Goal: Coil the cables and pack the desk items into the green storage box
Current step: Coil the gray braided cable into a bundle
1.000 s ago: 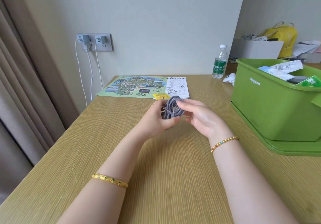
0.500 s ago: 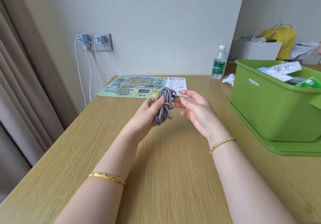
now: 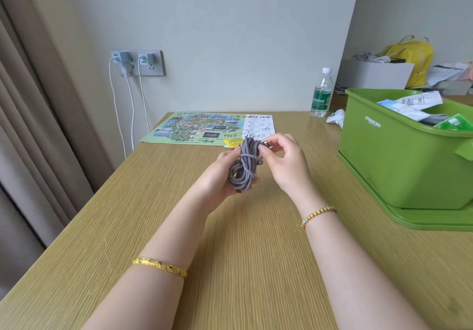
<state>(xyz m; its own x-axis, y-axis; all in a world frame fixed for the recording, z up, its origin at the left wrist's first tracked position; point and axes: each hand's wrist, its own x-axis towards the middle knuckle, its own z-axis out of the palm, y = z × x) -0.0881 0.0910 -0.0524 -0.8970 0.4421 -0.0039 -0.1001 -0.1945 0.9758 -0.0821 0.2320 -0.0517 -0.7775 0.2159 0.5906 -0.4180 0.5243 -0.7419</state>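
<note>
Cupping the grey cable (image 3: 243, 168) in my left hand (image 3: 217, 176), I hold the coil upright above the middle of the desk (image 3: 128, 227), fingers curled round its far side. My right hand (image 3: 284, 163) pinches the plug end between thumb and forefinger at the top of the bundle, just right of the one turn that already girdles the coil.

I judge the step in hand to be binding the coil shut with its own tail. To do it well I should keep the left hand firm so the loops do not spring apart, draw the tail snug round the waist, and tuck the plug through without bending it sharply at the neck.

By size: one desk; one green box (image 3: 399, 165) at my right, standing on what looks like its lid, with several packets already inside, too jumbled to count; one map (image 3: 204, 128) lying flat at the far side; one bottle (image 3: 321, 94) far right, with a small white object (image 3: 335, 117) beside it that I cannot identify; one yellow sachet (image 3: 233, 142) on the map's near edge; two chargers (image 3: 133, 59) in the wall socket, each trailing a white lead; one cable in hand.
</note>
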